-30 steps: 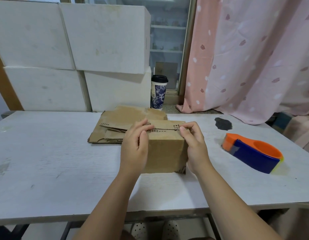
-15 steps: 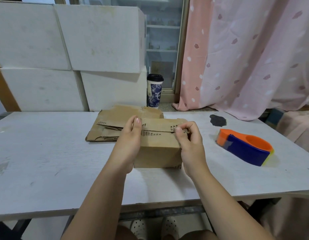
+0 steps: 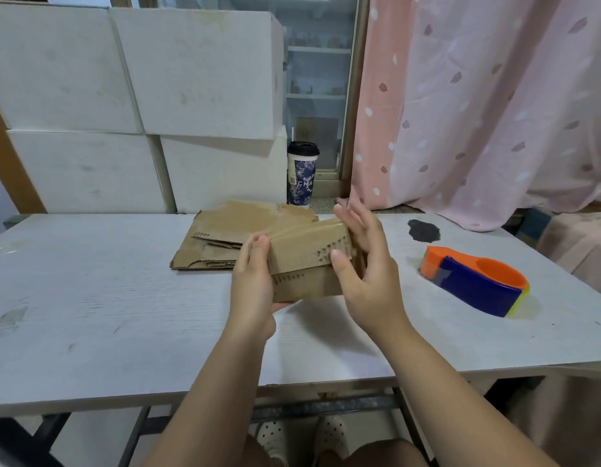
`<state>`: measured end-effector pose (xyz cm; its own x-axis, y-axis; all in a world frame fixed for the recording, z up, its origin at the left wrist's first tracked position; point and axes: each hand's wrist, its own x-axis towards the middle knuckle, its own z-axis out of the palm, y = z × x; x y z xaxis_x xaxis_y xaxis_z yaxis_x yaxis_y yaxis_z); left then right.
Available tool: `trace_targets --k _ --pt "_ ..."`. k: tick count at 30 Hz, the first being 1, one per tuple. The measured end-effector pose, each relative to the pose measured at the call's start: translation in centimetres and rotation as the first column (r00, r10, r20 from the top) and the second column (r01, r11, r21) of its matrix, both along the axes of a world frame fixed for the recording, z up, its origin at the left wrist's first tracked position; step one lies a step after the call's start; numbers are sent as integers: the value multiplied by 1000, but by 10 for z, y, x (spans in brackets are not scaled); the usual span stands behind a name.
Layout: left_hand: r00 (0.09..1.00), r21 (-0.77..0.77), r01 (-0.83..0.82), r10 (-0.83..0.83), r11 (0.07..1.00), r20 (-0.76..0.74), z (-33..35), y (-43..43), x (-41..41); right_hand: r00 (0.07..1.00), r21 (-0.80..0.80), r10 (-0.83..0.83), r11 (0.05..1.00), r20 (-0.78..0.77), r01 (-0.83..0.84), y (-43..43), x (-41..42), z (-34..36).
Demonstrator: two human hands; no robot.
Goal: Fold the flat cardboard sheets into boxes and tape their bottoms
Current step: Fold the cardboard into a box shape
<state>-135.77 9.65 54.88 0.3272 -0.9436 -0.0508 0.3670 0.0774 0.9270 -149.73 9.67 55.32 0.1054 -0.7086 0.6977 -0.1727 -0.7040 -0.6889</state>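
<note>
**One box folded, tape not yet on**

Flat sheets were left unfolded on the table. The left hand was curled round the tilted box, against which the right hand was spread, fingers straight. The tape dispenser was left untouched.

The left hand grips the left end of a brown folded cardboard box, fingers curled over it. The right hand touches its right end, fingers straight and spread.
</note>
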Motion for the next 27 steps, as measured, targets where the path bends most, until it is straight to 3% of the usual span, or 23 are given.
trace_targets --k 3,5,7,9,12,16,20,23,27 --pt "988 -112 -112 122 987 91 -9 2 -2 954 377 -90 926 287 -26 -1 9 2" --pt "979 -215 -113 145 970 143 -15 6 -2 883 684 -138 689 448 -239 -5 6 5" --pt "969 -258 -108 160 960 188 -22 8 0 869 790 -42 440 494 -428 -8 -2 6" --pt "973 -243 -84 133 966 190 -32 7 5 885 814 52 368 463 -448 -9 -7 -2" --pt "996 -156 -15 29 988 84 -47 7 10 891 781 108 444 441 -441 -18 -10 -22" --pt "957 -62 82 -96 995 -273 -52 5 16 932 679 229 639 280 -361 -19 -12 -42" --pt "932 -46 115 -124 992 -341 -51 1 27 924 628 337 685 178 -371 -22 -15 -53" --pt "963 -14 141 -140 990 -229 -57 2 37 921 613 387 716 50 -334 -24 -20 -59" --pt "977 46 89 -96 995 188 -59 4 52 896 576 441 745 -49 -335 -22 -30 -58"
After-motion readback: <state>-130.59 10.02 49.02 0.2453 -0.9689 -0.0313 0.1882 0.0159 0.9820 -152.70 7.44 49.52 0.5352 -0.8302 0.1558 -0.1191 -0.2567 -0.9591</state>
